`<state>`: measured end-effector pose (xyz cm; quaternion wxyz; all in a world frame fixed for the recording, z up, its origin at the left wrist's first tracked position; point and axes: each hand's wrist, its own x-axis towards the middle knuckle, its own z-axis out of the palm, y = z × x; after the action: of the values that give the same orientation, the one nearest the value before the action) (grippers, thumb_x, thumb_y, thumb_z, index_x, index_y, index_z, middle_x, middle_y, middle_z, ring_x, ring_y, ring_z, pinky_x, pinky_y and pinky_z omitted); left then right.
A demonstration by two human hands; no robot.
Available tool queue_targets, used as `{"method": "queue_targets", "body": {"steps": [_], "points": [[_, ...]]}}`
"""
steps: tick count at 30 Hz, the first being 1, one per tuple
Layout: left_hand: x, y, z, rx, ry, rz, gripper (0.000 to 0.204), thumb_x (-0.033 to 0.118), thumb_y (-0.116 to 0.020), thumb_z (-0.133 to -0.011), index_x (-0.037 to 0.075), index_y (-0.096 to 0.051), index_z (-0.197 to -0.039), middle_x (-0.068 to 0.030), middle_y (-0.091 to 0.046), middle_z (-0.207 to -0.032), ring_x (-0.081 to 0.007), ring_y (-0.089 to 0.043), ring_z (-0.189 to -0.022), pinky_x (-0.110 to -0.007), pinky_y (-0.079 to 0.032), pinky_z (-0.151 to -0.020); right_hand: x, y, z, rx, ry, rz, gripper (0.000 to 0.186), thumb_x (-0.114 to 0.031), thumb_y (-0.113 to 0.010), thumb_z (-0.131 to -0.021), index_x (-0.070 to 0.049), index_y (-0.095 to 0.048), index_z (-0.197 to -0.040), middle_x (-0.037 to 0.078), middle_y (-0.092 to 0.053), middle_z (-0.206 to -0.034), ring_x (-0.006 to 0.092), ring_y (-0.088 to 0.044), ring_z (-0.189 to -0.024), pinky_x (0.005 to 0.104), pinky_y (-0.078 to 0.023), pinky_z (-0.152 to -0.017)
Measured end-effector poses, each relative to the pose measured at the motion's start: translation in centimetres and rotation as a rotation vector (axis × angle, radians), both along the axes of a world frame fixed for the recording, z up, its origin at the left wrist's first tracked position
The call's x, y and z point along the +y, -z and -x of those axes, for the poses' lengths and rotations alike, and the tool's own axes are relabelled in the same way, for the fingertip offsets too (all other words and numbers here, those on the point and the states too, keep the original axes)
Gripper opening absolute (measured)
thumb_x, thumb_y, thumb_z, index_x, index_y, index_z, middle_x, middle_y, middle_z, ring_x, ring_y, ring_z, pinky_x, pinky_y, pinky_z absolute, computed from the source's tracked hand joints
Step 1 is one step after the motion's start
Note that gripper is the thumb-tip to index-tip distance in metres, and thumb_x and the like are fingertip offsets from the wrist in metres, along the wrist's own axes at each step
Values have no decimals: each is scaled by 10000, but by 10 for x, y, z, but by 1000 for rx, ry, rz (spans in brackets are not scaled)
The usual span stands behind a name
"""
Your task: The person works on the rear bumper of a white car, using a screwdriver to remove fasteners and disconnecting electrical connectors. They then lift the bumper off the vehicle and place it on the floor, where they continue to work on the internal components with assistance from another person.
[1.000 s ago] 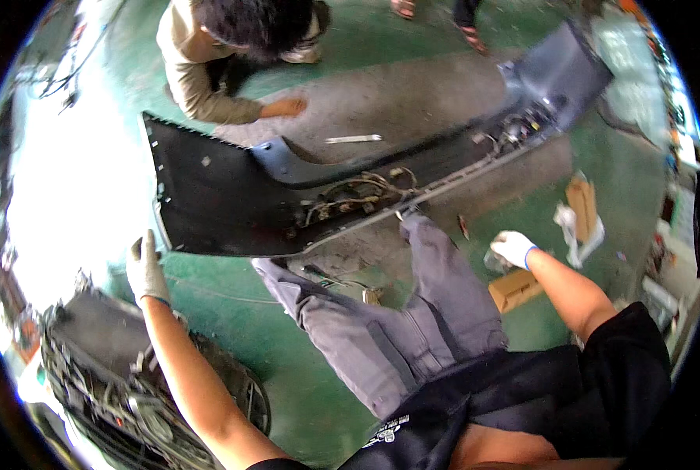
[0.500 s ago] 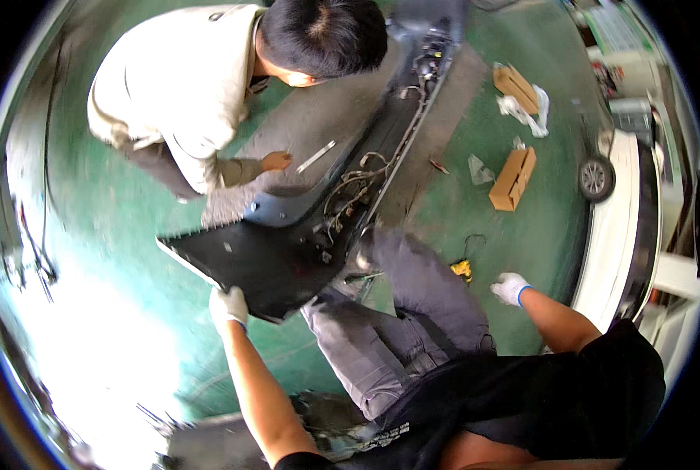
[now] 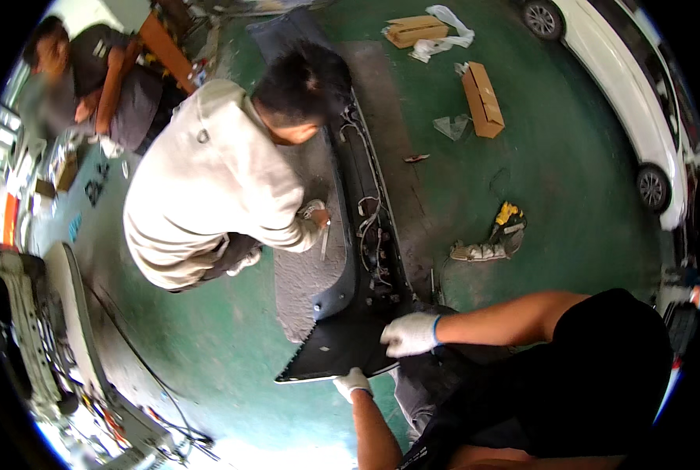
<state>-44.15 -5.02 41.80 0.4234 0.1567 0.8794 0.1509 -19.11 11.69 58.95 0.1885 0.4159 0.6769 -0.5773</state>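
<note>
A long black car bumper (image 3: pixel 342 342), its inner side up and wiring running along it, lies stretched away from me on the floor. My left hand (image 3: pixel 354 382), in a white glove, grips its near edge. Over the bumper's near right part is my right hand (image 3: pixel 408 334), also gloved, with its fingers bent and pressed together; whatever they may hold is hidden. A cable harness (image 3: pixel 375 219) with pale and dark leads sits inside the bumper beyond my right hand. Across from me, a crouching person in a pale top has a hand (image 3: pixel 323 218) by a thin light strip (image 3: pixel 325 241).
A grey mat (image 3: pixel 299 290) lies beneath the bumper. On the right floor are a cardboard box (image 3: pixel 483 100), another carton (image 3: pixel 416 31) with plastic wrap, and a yellow tool (image 3: pixel 509 213). A white car (image 3: pixel 620 82) stands beyond. Cables (image 3: pixel 162 384) trail at left; another person (image 3: pixel 122 90) is behind.
My view has swung left, bringing the second person into sight. My right hand has come from beside my body to the bumper. My left hand still grips the edge.
</note>
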Motion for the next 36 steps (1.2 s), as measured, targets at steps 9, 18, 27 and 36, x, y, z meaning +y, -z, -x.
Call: {"method": "queue_targets", "body": {"steps": [9,18,27,36], "points": [[-49,35,-55,-647,-283,-160,342,-110,-683,-885,-89,-733,-1222,-168,-791,-1224,-297,-762,-1042,-443,-625,-942,-140,108,35,-109,-178,-148,500,-319,-766,-870,-96,-730,-1315,167,-764,-1306,373,-720,-1230,510,-587,-1030],[-48,5,-67,-886,-221,-29,199,101,-754,-1000,-40,-759,-1141,-138,-798,-1117,-277,-771,-989,-419,-639,-841,-164,96,38,-302,54,-365,259,-209,-676,-966,-77,-806,-1147,175,-821,-1148,365,-792,-1093,519,-636,-903],[-46,48,140,-456,665,64,600,289,-888,-917,-48,-686,-1370,-136,-792,-1156,-231,-738,-1021,-358,-592,-901,-198,51,-18,-372,160,-537,143,-182,-680,-873,-143,-805,-930,120,-813,-976,357,-785,-989,521,-626,-825],[79,-45,101,-51,1037,-517,1141,223,-991,-760,82,-360,-1700,-202,-337,-1755,-415,-476,-1514,-472,-442,-1242,-209,8,-55,-462,416,-568,184,-252,-767,-878,-124,-792,-1008,128,-779,-1044,359,-720,-1102,515,-570,-924]]}}
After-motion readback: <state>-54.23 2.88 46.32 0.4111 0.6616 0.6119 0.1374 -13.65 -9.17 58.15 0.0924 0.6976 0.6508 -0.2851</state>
